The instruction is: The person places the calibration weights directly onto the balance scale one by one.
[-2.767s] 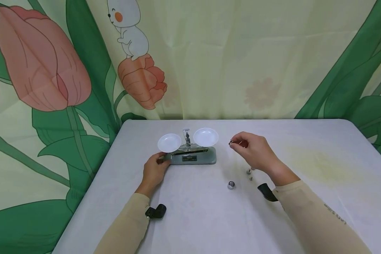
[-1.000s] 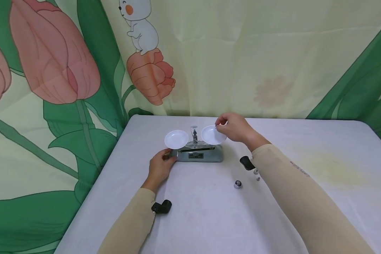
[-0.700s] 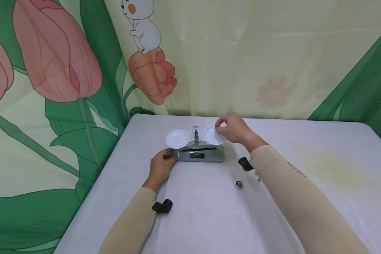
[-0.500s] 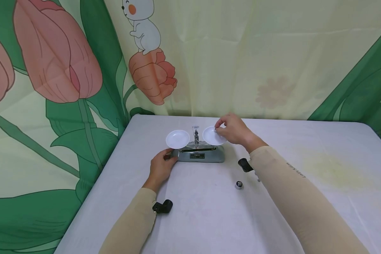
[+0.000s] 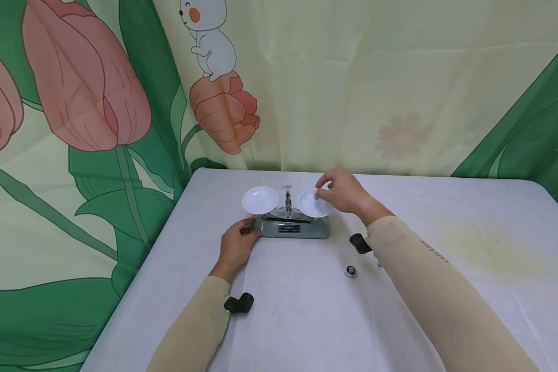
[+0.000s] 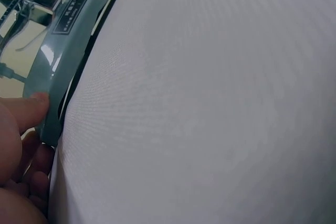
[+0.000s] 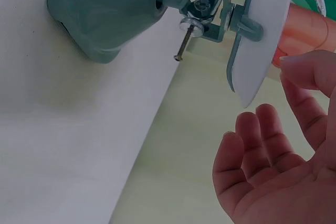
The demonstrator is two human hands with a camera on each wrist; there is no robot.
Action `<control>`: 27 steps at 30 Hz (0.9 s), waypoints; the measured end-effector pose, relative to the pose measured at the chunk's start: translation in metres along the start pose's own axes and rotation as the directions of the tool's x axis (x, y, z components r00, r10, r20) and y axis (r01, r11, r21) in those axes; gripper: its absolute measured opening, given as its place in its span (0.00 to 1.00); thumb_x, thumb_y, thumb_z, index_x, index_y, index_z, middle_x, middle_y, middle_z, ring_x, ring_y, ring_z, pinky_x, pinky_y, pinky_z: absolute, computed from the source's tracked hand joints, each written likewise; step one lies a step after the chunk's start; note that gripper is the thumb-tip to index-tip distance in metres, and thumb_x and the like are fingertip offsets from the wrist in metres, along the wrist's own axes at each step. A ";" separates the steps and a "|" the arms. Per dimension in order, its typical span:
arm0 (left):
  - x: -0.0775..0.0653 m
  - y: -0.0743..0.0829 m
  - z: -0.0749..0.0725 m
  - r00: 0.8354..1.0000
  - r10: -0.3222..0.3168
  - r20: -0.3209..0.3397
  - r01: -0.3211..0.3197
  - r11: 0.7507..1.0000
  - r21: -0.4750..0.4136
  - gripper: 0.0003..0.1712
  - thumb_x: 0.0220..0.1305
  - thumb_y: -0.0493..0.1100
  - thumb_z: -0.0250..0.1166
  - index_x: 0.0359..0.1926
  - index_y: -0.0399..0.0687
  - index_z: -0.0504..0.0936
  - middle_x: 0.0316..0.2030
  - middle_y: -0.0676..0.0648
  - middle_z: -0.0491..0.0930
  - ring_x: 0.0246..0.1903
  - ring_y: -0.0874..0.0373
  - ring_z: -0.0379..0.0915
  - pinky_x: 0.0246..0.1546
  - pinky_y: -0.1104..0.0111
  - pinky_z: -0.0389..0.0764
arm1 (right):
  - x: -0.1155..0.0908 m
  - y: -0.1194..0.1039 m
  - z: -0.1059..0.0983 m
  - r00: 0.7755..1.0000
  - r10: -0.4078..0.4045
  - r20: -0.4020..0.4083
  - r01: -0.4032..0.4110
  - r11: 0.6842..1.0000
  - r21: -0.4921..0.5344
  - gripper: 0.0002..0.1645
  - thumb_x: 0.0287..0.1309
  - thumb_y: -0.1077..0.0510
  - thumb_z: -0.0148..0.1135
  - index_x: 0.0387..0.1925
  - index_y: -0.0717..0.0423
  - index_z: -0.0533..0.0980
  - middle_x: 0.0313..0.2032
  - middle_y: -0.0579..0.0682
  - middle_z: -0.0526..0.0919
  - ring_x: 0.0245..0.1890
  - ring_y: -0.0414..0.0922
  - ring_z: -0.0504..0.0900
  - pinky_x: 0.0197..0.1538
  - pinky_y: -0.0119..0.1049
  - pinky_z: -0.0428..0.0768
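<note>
One end of the scale (image 5: 289,228), mid-frame, sits in my left grip (image 5: 235,245); I can't tell whether my narrow right grip (image 5: 346,192) pinches the weight (image 5: 316,196). I'd release gently.

The left hand (image 5: 235,246) grips the balance (image 5: 307,230), right fingers (image 5: 325,195) at a small weight (image 5: 316,196).

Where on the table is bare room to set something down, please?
Bare: the front, between the left sleeve and right sleeve, nearer than the weight; also right of the right sleeve. Crowded: around the scale, with left hand and right hand there.
</note>
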State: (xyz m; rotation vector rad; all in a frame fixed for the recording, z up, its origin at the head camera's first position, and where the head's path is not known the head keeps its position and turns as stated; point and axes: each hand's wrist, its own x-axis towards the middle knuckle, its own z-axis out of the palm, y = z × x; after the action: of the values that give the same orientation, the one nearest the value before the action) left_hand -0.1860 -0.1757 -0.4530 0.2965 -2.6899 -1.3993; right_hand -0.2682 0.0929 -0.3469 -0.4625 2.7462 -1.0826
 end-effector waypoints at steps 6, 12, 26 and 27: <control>-0.001 -0.001 0.001 1.000 -0.011 0.004 0.011 1.000 0.000 0.24 0.66 0.44 0.68 0.63 0.46 0.79 0.57 0.40 0.79 0.57 0.45 0.73 0.56 0.52 0.75 | -0.006 0.003 -0.003 1.000 0.024 0.003 -0.024 0.999 0.027 0.15 0.66 0.60 0.57 0.50 0.62 0.79 0.57 0.61 0.71 0.57 0.58 0.72 0.50 0.50 0.78; 0.001 -0.003 0.001 1.000 -0.025 0.004 0.025 1.000 0.012 0.25 0.67 0.45 0.68 0.63 0.47 0.79 0.57 0.41 0.79 0.57 0.46 0.73 0.56 0.53 0.75 | -0.012 0.011 -0.005 0.999 0.040 -0.016 -0.039 0.997 0.072 0.17 0.67 0.58 0.57 0.54 0.61 0.77 0.54 0.59 0.76 0.55 0.56 0.74 0.49 0.47 0.78; 0.002 -0.001 0.002 0.999 -0.043 0.011 0.043 0.999 0.015 0.26 0.67 0.46 0.68 0.64 0.47 0.78 0.57 0.41 0.79 0.58 0.46 0.72 0.58 0.52 0.74 | -0.037 0.029 -0.008 0.993 0.057 -0.101 -0.040 0.987 0.158 0.21 0.68 0.54 0.60 0.58 0.59 0.74 0.53 0.56 0.78 0.54 0.53 0.74 0.50 0.45 0.76; 0.002 -0.002 0.002 0.999 -0.043 0.011 0.043 0.999 0.014 0.26 0.67 0.46 0.68 0.64 0.47 0.78 0.57 0.41 0.79 0.58 0.46 0.72 0.58 0.52 0.74 | -0.039 0.031 -0.009 0.993 0.055 -0.107 -0.037 0.986 0.160 0.21 0.68 0.54 0.60 0.58 0.59 0.74 0.53 0.56 0.78 0.53 0.52 0.74 0.49 0.45 0.76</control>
State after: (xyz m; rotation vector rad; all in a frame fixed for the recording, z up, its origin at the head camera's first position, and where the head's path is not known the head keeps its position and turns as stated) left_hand -0.1877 -0.1753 -0.4555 0.3508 -2.7196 -1.3983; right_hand -0.2404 0.1333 -0.3605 -0.3240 2.7207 -1.3394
